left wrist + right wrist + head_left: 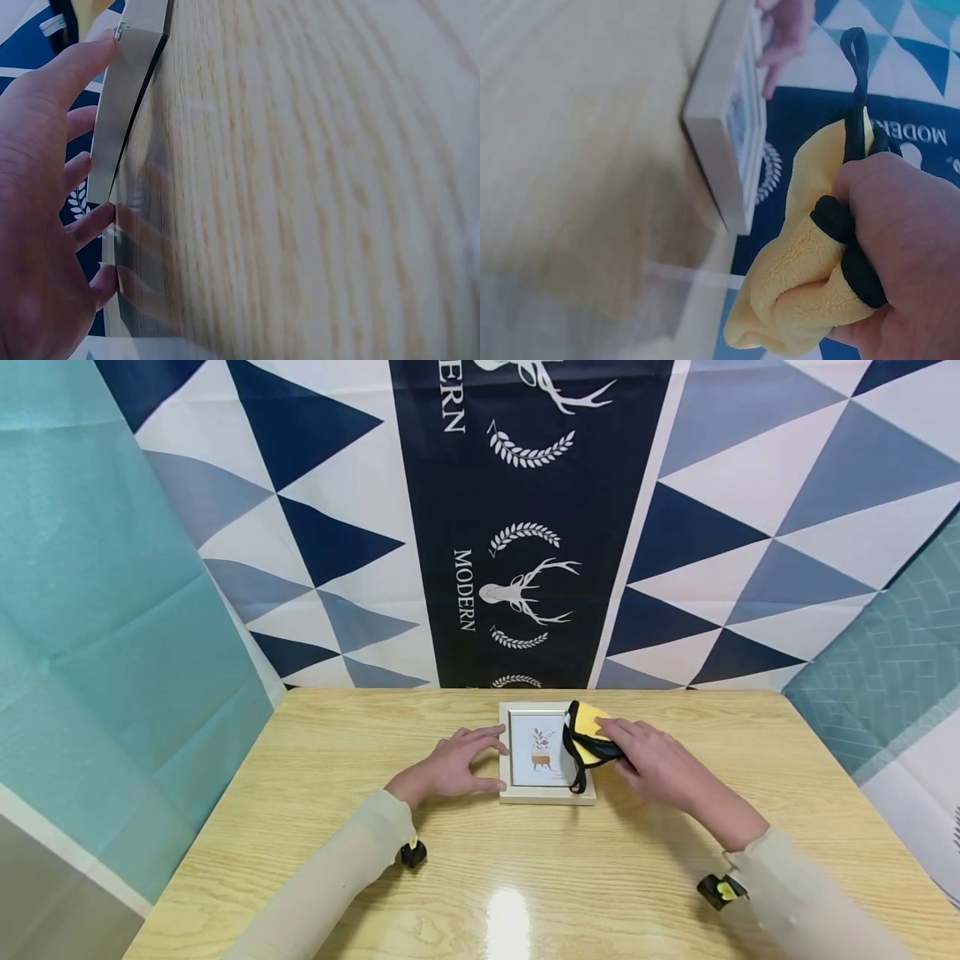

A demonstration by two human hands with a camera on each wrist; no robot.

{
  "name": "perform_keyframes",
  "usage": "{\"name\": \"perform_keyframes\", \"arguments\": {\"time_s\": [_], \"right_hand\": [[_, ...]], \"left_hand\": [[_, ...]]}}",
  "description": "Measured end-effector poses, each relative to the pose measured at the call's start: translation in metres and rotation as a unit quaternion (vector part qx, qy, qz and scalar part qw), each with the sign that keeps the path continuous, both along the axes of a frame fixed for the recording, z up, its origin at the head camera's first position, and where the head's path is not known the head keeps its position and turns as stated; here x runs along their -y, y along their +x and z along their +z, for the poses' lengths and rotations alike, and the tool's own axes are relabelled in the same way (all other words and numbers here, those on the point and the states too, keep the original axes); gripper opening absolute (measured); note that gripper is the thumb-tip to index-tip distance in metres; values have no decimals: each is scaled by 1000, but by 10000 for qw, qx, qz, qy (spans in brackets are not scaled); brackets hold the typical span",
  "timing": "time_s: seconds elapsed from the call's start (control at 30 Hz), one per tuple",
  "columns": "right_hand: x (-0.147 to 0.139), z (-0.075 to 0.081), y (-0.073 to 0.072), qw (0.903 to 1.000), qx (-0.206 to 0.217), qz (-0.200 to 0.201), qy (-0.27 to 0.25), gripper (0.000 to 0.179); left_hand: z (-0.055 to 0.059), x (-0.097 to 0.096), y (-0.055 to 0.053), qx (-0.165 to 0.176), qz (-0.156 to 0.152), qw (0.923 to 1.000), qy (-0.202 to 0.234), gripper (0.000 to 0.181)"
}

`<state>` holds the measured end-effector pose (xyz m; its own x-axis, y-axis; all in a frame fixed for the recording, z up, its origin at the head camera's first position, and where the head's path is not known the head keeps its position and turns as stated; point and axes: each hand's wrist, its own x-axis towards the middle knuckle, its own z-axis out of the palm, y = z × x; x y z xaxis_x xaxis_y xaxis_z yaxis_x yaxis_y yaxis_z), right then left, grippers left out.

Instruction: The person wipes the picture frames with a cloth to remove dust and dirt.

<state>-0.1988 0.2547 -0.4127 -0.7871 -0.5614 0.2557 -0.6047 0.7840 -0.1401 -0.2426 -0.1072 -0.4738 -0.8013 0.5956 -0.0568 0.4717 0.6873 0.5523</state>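
A picture frame (pixel 547 795) with a pale border and a plant print lies on the wooden table. My left hand (pixel 457 763) rests at its left side, fingers spread and fingertips on the border. In the left wrist view the thumb (pixel 88 64) reaches the frame's corner. My right hand (pixel 660 764) grips a folded yellow cloth (pixel 590 724) with black edging and a hanging loop. The cloth overlaps the right part of the picture in the head view. In the right wrist view the bunched cloth (pixel 795 289) shows beside the frame's edge (pixel 709 127).
The light wooden table (pixel 480 860) ends at a wall hanging (pixel 525 527) with triangles and deer heads. Teal cloth (pixel 97 610) hangs at the left. Small black wrist devices sit under both sleeves, such as the one (pixel 720 891) on the right.
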Motion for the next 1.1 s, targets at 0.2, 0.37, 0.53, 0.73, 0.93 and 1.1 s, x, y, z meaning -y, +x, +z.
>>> {"name": "perform_keyframes", "arguments": {"time_s": [0.2, 0.37, 0.53, 0.73, 0.93, 1.1], "right_hand": [[-3, 9, -12, 9989, 291, -303, -197, 57], [-2, 6, -23, 9958, 487, -501, -595, 53], [2, 2, -37, 9880, 542, -822, -1189, 40], [8, -1, -52, 9690, 1067, -1303, -1806, 31], [16, -9, -64, 9535, 1483, -1563, -2107, 31], [21, -15, -72, 9462, 1654, -1694, -2207, 36]], "left_hand": [[0, -1, 0, 27, 4, 10000, 1, 55], [1, -2, -1, 39, 8, 10000, 1, 55], [3, -2, -1, 55, 27, 10000, -28, 54], [2, -2, -1, 76, 28, 10000, -42, 55], [1, -2, -1, 22, 39, 10000, -68, 55], [1, -2, 0, -5, 46, 10000, -87, 56]]}}
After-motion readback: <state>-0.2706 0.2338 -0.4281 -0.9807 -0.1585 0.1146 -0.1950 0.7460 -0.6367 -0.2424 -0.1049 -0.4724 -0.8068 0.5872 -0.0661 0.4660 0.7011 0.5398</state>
